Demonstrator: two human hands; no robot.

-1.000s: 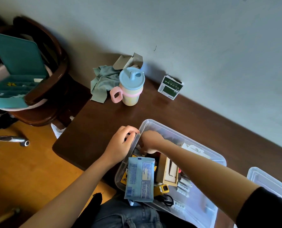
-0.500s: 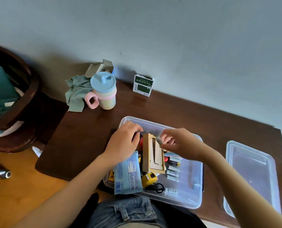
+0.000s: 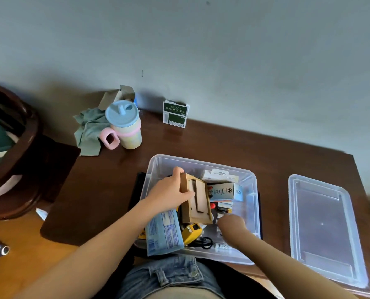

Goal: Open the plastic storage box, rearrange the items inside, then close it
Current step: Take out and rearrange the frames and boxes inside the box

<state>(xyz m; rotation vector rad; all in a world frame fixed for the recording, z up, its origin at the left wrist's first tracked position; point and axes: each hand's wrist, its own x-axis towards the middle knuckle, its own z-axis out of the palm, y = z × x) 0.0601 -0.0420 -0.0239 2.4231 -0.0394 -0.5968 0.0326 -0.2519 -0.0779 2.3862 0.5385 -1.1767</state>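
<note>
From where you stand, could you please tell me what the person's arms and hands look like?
Both forearms are bare, with no sleeve in view. The left hand wears no glove, ring, watch or bracelet that I can see. The right hand is blurred, so nothing can be made out on it. Blue denim shows at the lap.

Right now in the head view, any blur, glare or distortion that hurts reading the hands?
Head view: the right hand is motion-smeared, fingers unreadable; the left hand is sharp, gripping the brown cardboard box. Wide-angle bending curves the table edge and wall line. Soft window-like sheen on the table near the cup; the clear lid shows only mild reflections.
</note>
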